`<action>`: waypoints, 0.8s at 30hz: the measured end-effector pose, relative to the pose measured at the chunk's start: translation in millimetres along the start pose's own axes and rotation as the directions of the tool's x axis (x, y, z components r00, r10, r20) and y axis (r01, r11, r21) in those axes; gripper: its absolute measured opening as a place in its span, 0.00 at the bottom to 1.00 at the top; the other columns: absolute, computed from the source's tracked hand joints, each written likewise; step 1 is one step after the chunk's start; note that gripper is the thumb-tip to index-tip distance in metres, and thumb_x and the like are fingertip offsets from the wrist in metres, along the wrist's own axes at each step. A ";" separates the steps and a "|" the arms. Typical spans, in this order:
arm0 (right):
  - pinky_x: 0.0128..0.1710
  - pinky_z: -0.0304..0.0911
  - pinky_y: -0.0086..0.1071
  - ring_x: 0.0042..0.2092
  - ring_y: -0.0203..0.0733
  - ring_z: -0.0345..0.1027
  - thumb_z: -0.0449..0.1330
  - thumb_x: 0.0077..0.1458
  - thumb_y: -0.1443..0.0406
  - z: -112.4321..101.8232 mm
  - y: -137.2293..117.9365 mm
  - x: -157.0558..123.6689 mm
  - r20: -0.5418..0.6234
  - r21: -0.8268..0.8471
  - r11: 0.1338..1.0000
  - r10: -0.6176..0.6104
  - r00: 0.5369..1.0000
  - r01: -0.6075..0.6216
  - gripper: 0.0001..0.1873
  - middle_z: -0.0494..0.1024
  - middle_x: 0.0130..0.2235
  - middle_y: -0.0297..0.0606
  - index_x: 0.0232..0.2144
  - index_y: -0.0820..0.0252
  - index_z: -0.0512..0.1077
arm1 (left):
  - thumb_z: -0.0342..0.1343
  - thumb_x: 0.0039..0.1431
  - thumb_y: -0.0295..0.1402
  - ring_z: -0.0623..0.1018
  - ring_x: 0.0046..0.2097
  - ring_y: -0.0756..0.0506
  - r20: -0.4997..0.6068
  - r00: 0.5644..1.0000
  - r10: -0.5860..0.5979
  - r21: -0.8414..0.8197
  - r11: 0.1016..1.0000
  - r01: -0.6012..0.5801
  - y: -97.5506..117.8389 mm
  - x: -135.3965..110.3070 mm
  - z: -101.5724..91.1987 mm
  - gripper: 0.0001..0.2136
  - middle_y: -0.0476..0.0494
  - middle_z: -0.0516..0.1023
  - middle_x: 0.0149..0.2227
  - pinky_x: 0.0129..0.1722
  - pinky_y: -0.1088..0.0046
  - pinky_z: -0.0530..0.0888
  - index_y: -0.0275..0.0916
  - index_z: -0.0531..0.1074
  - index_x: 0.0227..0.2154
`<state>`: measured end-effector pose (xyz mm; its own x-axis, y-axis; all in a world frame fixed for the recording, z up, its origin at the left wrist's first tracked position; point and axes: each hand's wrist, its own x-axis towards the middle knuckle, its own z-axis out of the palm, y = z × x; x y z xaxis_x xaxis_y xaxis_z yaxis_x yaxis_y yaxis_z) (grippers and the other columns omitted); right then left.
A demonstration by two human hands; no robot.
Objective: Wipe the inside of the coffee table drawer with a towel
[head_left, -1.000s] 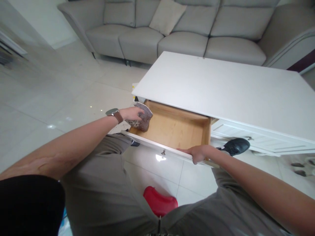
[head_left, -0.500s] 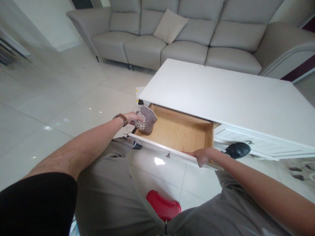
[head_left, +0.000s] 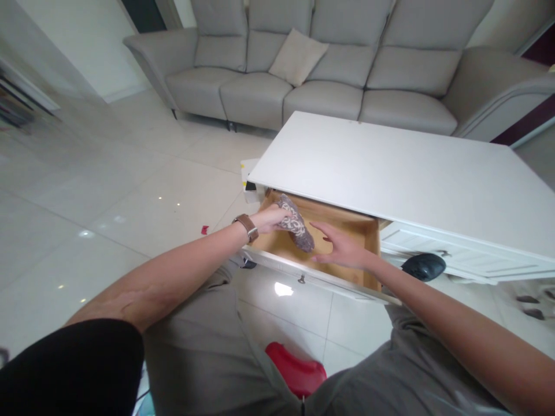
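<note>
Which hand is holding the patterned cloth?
The left hand, with the brown wrist strap, grips the cloth; the right hand, without a strap, is open and empty.

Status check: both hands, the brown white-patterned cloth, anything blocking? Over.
Left hand gripping the brown white-patterned cloth. Right hand open near its lower end, contact unclear. Cloth over the open wooden drawer; no obstruction visible.

We count one left grip (head_left: 272, 218) and one right grip (head_left: 344, 249), two in all; one patterned cloth (head_left: 299, 228); one pulled-out drawer (head_left: 321, 281); two knobs (head_left: 301, 279), at five and three o'clock. We also see one counter (head_left: 390, 167) between two and three, one sofa (head_left: 255, 95) and one cushion (head_left: 298, 56) at twelve, one black shoe (head_left: 425, 267) just past three, one red object (head_left: 297, 370) at six.
</note>
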<state>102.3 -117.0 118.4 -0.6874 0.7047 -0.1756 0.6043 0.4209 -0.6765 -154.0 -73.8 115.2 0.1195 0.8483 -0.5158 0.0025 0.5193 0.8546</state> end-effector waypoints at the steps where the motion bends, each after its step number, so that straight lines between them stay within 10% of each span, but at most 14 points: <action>1: 0.71 0.54 0.52 0.74 0.57 0.52 0.69 0.55 0.49 4.5 -6.2 3.7 -0.039 0.004 1.000 -0.015 0.999 0.015 0.57 0.52 0.76 0.47 0.77 0.53 0.45 | 0.62 0.54 0.22 0.83 0.37 0.46 0.032 0.999 0.007 -0.064 0.998 -0.005 -0.3 -4.2 12.2 0.08 0.40 0.82 0.35 0.40 0.69 0.83 0.37 0.73 0.36; 9: 0.59 0.68 0.50 0.53 0.53 0.76 0.61 0.54 0.65 29.7 15.9 29.5 -0.477 0.234 0.972 0.095 0.874 0.022 0.31 0.81 0.56 0.45 0.61 0.57 0.71 | 0.58 0.63 0.25 0.81 0.40 0.49 0.123 0.991 0.050 -0.216 0.976 -0.022 2.8 -26.6 59.5 0.03 0.40 0.81 0.40 0.47 0.68 0.83 0.36 0.70 0.38; 14: 0.49 0.70 0.43 0.44 0.49 0.74 0.60 0.50 0.59 22.8 42.6 34.6 -0.511 0.517 0.853 0.375 0.774 -0.072 0.18 0.84 0.42 0.38 0.43 0.59 0.78 | 0.56 0.65 0.36 0.81 0.41 0.49 0.282 0.959 0.036 0.171 0.981 -0.087 -1.2 -27.5 46.1 0.08 0.43 0.81 0.42 0.43 0.71 0.81 0.39 0.71 0.44; 16: 0.42 0.68 0.38 0.39 0.47 0.72 0.61 0.47 0.56 18.3 50.1 36.1 -0.476 0.643 0.761 0.488 0.732 -0.089 0.17 0.82 0.36 0.36 0.38 0.58 0.76 | 0.57 0.63 0.35 0.81 0.41 0.47 0.351 0.933 0.077 0.501 0.826 -0.257 -2.3 -32.6 40.7 0.09 0.43 0.81 0.40 0.44 0.72 0.79 0.37 0.73 0.43; 20: 0.34 0.63 0.33 0.35 0.43 0.68 0.64 0.40 0.56 12.8 59.8 39.0 -0.387 0.814 0.577 0.630 0.673 -0.072 0.18 0.77 0.30 0.31 0.35 0.57 0.73 | 0.60 0.59 0.35 0.82 0.45 0.39 0.493 0.870 0.002 0.860 0.146 -0.488 0.1 -50.5 41.1 0.13 0.33 0.84 0.45 0.44 0.66 0.77 0.33 0.80 0.43; 24: 0.33 0.61 0.32 0.35 0.43 0.68 0.64 0.37 0.57 15.9 67.8 39.9 -0.340 0.860 0.506 0.656 0.674 -0.059 0.20 0.76 0.30 0.31 0.36 0.56 0.73 | 0.63 0.59 0.40 0.83 0.49 0.35 0.443 0.874 -0.200 0.882 -0.073 -0.465 -2.8 -62.3 54.2 0.22 0.27 0.83 0.52 0.45 0.67 0.78 0.30 0.81 0.52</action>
<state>109.4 -69.5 54.2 0.0694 0.9452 -0.3190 0.0002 -0.3198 -0.9475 -107.6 -133.7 148.2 0.5442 0.5918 -0.5947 0.8205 -0.5235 0.2298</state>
